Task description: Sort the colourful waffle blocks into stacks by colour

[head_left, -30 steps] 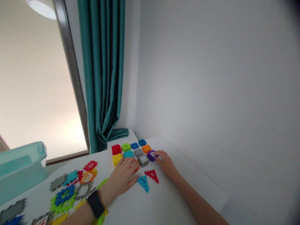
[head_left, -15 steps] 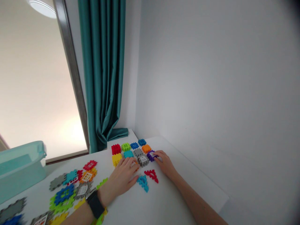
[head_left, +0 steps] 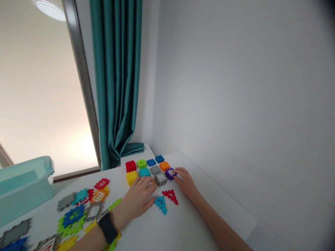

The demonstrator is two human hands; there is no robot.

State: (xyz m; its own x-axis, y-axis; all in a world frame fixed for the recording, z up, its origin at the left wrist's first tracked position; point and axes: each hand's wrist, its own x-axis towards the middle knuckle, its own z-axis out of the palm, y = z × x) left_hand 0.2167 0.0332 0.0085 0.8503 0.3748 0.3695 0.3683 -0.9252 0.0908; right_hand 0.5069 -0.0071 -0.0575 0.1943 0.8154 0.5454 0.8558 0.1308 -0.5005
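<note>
My left hand, with a dark watch on its wrist, bends over an orange interlocking tile and hides most of it. Thumb and fingers of my right hand grip the right edge of a purple tile stack that has a white window. Between the hands lies a grey stack, also with a white window. Red, lime, yellow and turquoise stacks stand in rows behind. Nearer me are a red triangle and a light blue triangle.
Scattered notched tiles, including a blue one and a red one, cover the table's left side. Beyond them stands a turquoise plastic tub. A green curtain hangs at the back, and a white wall rises on the right.
The view has shifted very slightly. Both hands keep their places on the orange and purple pieces, and the tiles lie as before.
</note>
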